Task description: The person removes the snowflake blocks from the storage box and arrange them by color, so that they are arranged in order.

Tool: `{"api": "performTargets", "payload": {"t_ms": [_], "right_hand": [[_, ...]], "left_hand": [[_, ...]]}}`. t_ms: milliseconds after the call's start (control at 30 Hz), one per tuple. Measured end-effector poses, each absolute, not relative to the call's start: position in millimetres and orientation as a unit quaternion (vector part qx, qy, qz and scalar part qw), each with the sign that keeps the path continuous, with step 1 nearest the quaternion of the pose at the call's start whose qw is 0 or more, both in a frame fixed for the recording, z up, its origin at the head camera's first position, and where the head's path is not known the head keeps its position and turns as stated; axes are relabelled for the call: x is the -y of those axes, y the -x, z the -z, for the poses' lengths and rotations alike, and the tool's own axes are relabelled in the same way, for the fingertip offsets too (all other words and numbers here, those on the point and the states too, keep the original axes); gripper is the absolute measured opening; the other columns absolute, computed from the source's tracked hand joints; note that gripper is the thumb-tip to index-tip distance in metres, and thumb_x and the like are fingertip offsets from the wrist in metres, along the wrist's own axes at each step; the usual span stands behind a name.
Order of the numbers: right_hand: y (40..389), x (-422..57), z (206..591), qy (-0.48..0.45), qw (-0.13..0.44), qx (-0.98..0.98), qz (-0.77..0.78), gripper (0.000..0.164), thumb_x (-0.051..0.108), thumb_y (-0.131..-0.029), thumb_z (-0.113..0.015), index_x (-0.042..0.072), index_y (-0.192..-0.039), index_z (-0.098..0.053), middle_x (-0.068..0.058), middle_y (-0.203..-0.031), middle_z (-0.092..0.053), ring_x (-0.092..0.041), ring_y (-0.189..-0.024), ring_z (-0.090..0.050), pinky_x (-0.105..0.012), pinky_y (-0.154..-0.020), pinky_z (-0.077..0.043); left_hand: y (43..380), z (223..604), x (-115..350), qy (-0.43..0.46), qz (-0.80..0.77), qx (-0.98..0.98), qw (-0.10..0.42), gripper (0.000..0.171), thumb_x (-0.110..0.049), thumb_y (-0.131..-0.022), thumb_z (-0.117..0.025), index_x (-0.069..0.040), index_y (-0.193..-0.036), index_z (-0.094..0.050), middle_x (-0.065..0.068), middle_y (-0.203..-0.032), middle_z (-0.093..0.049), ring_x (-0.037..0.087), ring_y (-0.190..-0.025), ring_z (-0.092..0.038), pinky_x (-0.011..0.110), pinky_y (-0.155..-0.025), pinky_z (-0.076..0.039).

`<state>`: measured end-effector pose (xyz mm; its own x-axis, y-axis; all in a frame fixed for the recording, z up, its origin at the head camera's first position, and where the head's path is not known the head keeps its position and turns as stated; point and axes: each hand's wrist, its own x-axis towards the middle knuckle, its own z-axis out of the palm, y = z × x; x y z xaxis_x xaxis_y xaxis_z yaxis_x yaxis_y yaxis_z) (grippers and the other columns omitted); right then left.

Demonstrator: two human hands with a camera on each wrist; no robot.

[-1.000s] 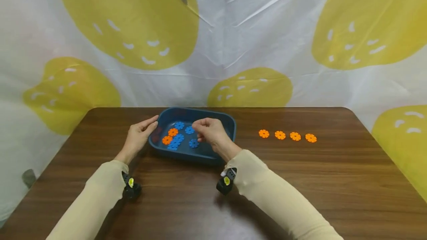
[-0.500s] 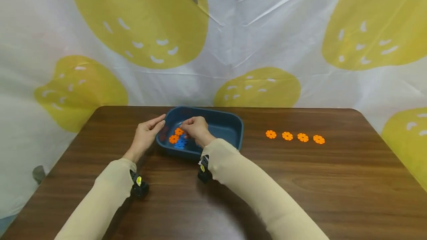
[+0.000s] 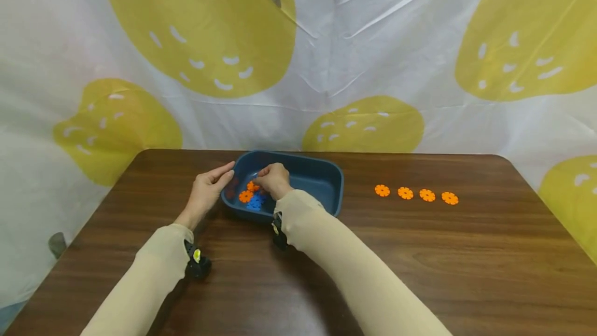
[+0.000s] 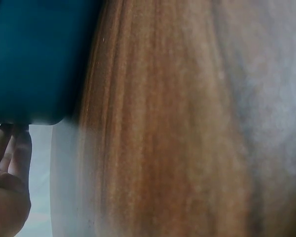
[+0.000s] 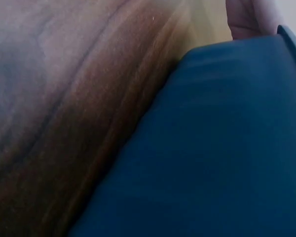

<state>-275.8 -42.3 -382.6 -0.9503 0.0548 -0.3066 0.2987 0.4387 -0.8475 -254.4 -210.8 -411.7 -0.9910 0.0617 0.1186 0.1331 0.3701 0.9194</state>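
A dark blue plastic tub point(image 3: 322, 185) stands toward the back of the table. In its left part lie two orange snowflake discs, one point(image 3: 245, 196) in front of the other point(image 3: 253, 186), with several blue snowflake discs point(image 3: 254, 202) beside them. My left hand point(image 3: 205, 191) touches the tub's left end from outside, fingers and thumb extended at the rim. Reaching inside the tub, my right hand point(image 3: 277, 180) has bent fingers, its fingertips right at the rear orange disc; I cannot tell whether they pinch it. Part of the blue discs is hidden under this hand.
To the right of the tub, several orange snowflake discs point(image 3: 404, 193) lie in a spaced row on the brown wooden table point(image 3: 466, 253). A white cloth point(image 3: 350, 66) with yellow fruit prints hangs behind the table's back edge.
My right hand has moved left and down inside the tub, from over the blue discs to the rear orange disc. The left hand stays at the tub's end. The camera view has shifted slightly.
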Motion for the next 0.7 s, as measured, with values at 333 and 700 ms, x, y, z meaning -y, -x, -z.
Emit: {"api": "performTargets", "payload": {"t_ms": [333, 700], "right_hand": [[276.8, 40.5, 383.4, -0.09, 0.12, -0.862, 0.485, 0.015, 0.005, -0.079, -0.075, 0.002, -0.092, -0.069, -0.008, -0.083, -0.067, -0.013, -0.059, -0.058, -0.023, -0.059, -0.053], [276.2, 40.1, 384.0, -0.064, 0.129, -0.871, 0.469, 0.02, 0.004, -0.079, -0.074, 0.003, -0.098, -0.07, -0.008, -0.087, -0.064, -0.012, -0.062, -0.054, -0.021, -0.056, -0.049]], "left_hand": [[253.4, 411.7, 210.1, 0.058, 0.558, 0.827, 0.032, 0.042, -0.028, -0.096, -0.055, -0.011, -0.134, -0.054, 0.01, -0.133, -0.055, 0.023, -0.116, -0.057, 0.018, -0.09, -0.046], [253.3, 413.0, 211.0, 0.062, 0.567, 0.821, 0.029, 0.044, -0.03, -0.095, -0.056, -0.011, -0.134, -0.053, 0.01, -0.135, -0.053, 0.021, -0.12, -0.053, 0.035, -0.099, -0.042]]}}
